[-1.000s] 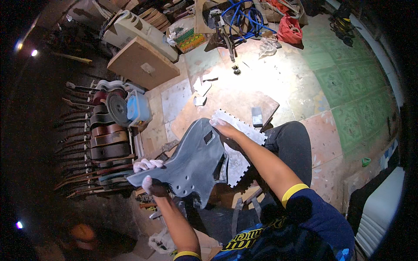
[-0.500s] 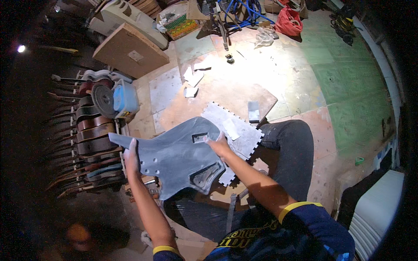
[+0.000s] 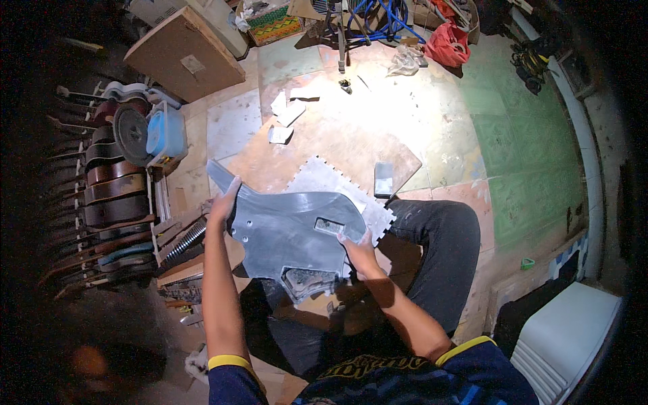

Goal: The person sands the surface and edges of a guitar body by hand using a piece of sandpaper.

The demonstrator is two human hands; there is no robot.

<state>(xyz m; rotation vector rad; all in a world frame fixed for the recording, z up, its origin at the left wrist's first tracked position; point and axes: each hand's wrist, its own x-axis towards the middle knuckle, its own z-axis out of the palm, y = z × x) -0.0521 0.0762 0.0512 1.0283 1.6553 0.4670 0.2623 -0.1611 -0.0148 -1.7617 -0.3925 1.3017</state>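
A grey guitar body (image 3: 290, 226), its surface dusty and matt, is held up over my lap. It has a small rectangular cavity toward its right side, a larger angular cavity at the near edge and a few round holes at the left. My left hand (image 3: 224, 201) grips its left end beside the long pointed horn. On the right, my right hand (image 3: 359, 252) clasps the rim near the rectangular cavity, thumb on the upper face, with the other fingers partly hidden. A pale foam mat (image 3: 320, 177) with a toothed edge lies beneath.
A block (image 3: 383, 179) and white scraps (image 3: 280, 134) lie on a brown board (image 3: 253, 160). Several guitars (image 3: 115, 185) stand racked at left beside a blue tub (image 3: 167, 131). A red bag (image 3: 447, 47) and blue hose (image 3: 381, 23) are at the back.
Both hands have swung the guitar body clockwise and tilted it, so its horn points further up and its near edge has moved. The whole view has shifted slightly.
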